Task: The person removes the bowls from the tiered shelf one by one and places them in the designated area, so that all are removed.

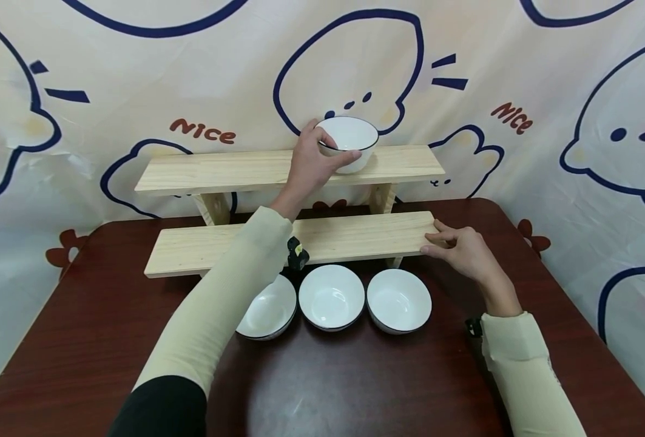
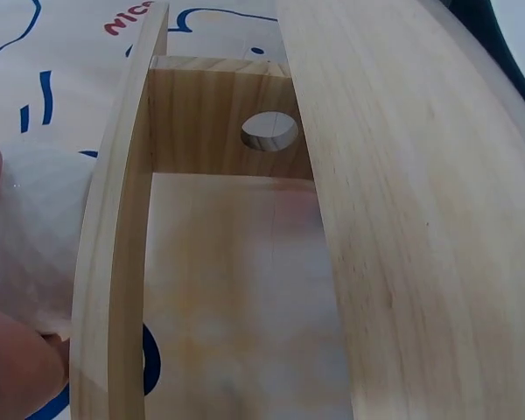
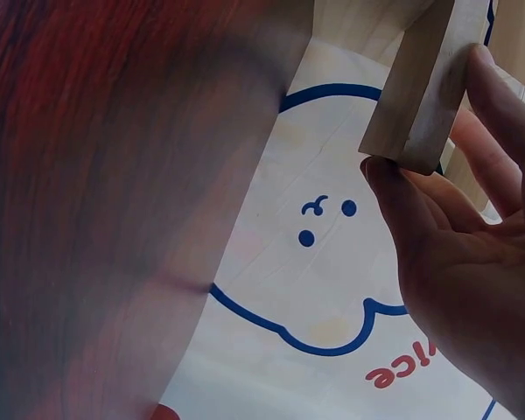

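Note:
My left hand (image 1: pixel 317 155) pinches the near left rim of a white bowl (image 1: pixel 357 136) with a dark rim, at the upper board (image 1: pixel 218 170) of a pale wooden two-tier rack. Whether the bowl's base touches that board I cannot tell. In the left wrist view, part of the bowl (image 2: pixel 35 227) shows beyond a board edge, beside my fingers. My right hand (image 1: pixel 466 252) grips the right end of the lower board (image 1: pixel 355 237). The right wrist view shows its thumb and fingers on either side of the board end (image 3: pixel 416 105).
Three more white bowls stand in a row before the rack: a left one (image 1: pixel 270 309) partly behind my left sleeve, a middle one (image 1: pixel 332 297) and a right one (image 1: pixel 400 300). Beneath is a dark brown table (image 1: pixel 322 382). A patterned cloth (image 1: pixel 224 73) hangs close behind the rack.

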Available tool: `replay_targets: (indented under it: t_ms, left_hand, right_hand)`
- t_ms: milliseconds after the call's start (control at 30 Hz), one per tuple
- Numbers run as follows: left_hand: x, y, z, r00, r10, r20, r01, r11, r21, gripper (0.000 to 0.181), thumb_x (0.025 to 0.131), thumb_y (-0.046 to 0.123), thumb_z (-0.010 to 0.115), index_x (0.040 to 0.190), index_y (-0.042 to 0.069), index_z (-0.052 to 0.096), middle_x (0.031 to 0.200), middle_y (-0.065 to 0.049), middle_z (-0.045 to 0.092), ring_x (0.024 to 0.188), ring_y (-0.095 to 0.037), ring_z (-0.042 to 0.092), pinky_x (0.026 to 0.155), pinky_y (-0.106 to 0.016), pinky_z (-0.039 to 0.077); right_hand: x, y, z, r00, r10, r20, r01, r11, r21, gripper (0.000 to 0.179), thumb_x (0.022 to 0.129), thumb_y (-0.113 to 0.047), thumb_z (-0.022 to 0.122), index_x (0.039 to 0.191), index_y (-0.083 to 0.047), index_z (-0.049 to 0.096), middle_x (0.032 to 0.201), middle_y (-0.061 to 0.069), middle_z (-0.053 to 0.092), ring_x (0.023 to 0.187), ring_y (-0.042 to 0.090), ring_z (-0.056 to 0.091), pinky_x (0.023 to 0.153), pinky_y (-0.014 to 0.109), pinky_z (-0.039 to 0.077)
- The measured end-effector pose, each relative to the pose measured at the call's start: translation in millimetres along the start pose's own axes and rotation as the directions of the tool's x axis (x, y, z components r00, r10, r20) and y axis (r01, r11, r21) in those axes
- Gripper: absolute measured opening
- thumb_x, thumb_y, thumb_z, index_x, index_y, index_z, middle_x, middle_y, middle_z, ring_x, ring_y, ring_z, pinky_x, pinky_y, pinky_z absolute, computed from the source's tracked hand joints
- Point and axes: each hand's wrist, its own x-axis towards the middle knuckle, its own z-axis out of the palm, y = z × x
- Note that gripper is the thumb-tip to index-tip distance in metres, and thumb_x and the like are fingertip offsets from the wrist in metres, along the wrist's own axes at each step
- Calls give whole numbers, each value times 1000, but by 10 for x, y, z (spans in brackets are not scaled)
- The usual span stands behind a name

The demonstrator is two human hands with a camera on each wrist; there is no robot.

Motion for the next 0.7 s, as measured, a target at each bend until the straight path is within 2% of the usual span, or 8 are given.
replay_targets:
  t_ms: [233,467,700]
  left_hand:
    - [18,-23,-16,1000,-4,7,3,1000,27,48,80,35,88,90,6,51,162,-1,33,148,-22,29,118,-32,24]
    - [1,-18,-14,999,-42,18,42,999,26,50,81,39,87,95,6,52,166,1,26,151,-23,24,121,-35,21]
    - [-20,-31,-24,999,-48,11,47,998,34,50,81,38,87,96,6,52,167,0,24,151,-24,23,121,-37,21]
  right_hand:
    - [2,9,9,1000,-10,-9,10,1000,-3,47,91,-21,80,126,6,65,153,24,38,140,45,38,102,57,45]
    - [-7,22,14,1000,-21,-16,21,1000,-18,45,91,-19,79,125,7,66,152,25,40,140,45,39,103,57,45]
    - [-11,31,9,999,-31,-17,30,999,-14,45,91,-20,79,125,7,66,151,25,41,140,45,38,103,57,45]
